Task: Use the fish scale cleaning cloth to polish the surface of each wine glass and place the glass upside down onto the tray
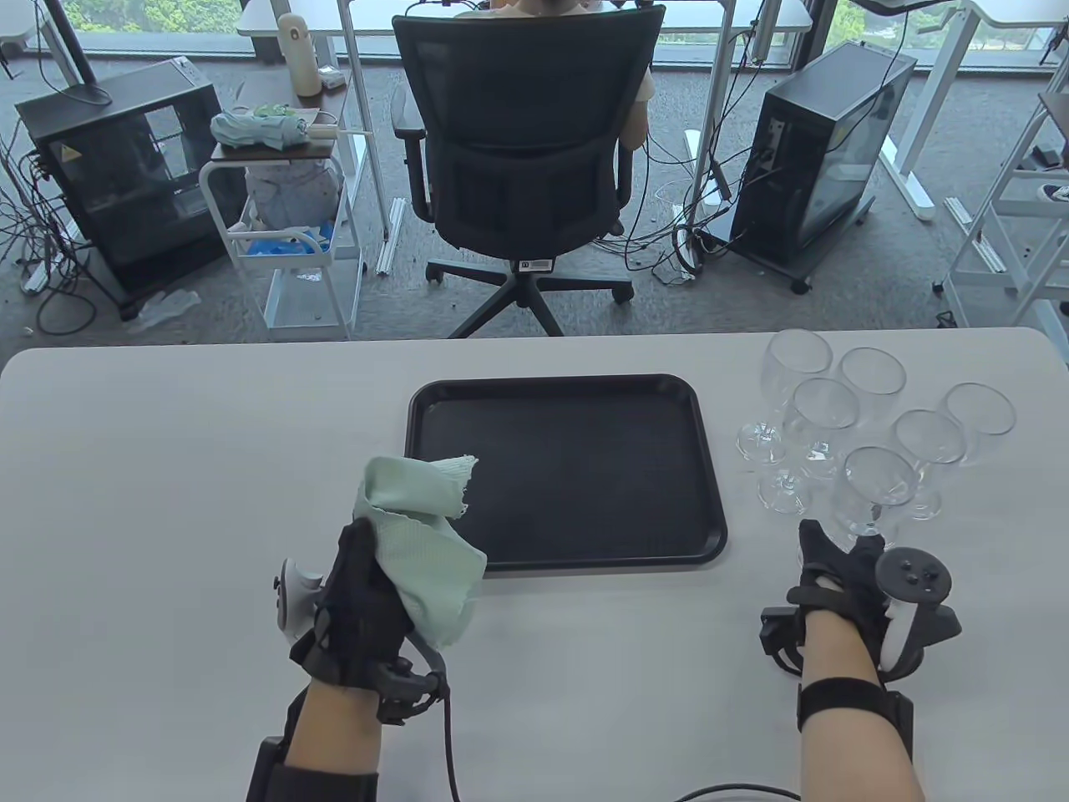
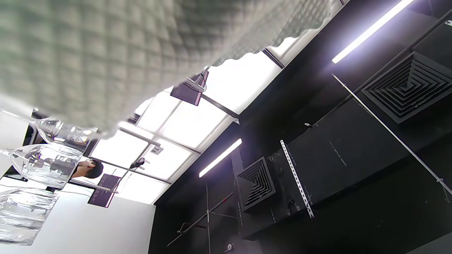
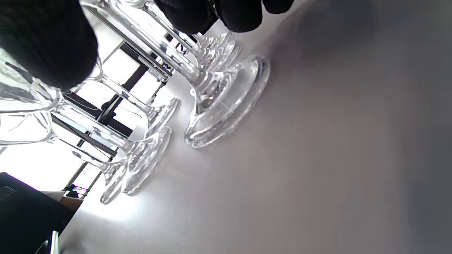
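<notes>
Pick-up step: right hand (image 1: 839, 576) fingers (image 3: 243, 16) curl around nearest glass (image 1: 877, 489) stem, 3 o'clock of tray (image 1: 710, 535); left hand (image 1: 359, 601) grips cloth (image 1: 426, 551); next, lift clear.

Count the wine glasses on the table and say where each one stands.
6 clear stemmed wine glasses, all upright right of the black plastic tray: back-left, back, middle, far right, front-right, and nearest, by the right hand. None seems hidden.

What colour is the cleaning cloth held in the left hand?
Pale mint green; the cleaning cloth shows best in the table view.
</notes>
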Demonstrator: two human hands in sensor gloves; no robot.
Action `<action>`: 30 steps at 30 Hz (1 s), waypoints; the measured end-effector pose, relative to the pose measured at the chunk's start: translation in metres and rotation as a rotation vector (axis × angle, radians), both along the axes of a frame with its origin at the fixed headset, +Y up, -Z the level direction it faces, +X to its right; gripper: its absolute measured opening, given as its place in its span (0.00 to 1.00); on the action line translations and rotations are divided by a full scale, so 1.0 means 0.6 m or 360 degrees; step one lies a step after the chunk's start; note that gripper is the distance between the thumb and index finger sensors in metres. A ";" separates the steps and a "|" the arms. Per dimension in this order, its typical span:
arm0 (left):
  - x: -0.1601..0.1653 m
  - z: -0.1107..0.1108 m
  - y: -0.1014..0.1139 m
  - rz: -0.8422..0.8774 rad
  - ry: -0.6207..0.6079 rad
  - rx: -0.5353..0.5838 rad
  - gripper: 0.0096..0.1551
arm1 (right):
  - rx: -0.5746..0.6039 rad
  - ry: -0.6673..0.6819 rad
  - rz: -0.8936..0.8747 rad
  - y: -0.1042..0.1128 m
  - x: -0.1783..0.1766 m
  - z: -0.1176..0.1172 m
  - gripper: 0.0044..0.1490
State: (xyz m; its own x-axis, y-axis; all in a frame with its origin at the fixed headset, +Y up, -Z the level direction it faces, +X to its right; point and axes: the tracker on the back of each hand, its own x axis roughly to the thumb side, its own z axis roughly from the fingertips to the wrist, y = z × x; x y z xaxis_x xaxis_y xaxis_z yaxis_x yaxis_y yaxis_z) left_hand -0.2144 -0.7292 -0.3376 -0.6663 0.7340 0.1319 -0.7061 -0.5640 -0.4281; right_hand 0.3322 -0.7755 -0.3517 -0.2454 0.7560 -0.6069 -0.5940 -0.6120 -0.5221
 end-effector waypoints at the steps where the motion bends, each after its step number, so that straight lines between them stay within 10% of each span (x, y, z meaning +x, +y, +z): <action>1: 0.000 0.000 -0.001 -0.0004 0.0001 -0.0004 0.34 | 0.0010 -0.0029 -0.0010 0.000 0.003 -0.004 0.53; 5: 0.000 0.000 -0.004 -0.0016 -0.0005 -0.0021 0.34 | 0.0055 -0.0080 -0.0037 -0.001 0.009 -0.003 0.32; 12: -0.001 0.003 -0.005 -0.0042 0.0005 0.0000 0.34 | 0.0324 0.0184 0.0144 0.036 -0.035 0.035 0.26; 20: -0.005 0.003 -0.003 -0.0144 0.0071 0.0072 0.34 | 0.0751 0.1096 0.1351 0.149 -0.233 0.052 0.30; 30: 0.023 0.020 0.043 -0.0615 0.0122 0.0420 0.35 | 0.0670 0.1546 0.1947 0.100 -0.380 0.063 0.32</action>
State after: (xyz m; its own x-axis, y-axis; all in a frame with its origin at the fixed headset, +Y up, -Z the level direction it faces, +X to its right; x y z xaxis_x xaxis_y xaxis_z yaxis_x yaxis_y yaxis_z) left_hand -0.2003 -0.7034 -0.3254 -0.3317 0.8609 0.3857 -0.8781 -0.1323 -0.4597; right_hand 0.1044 -0.7156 -0.3140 -0.9422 -0.1065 0.3178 -0.0727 -0.8607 -0.5040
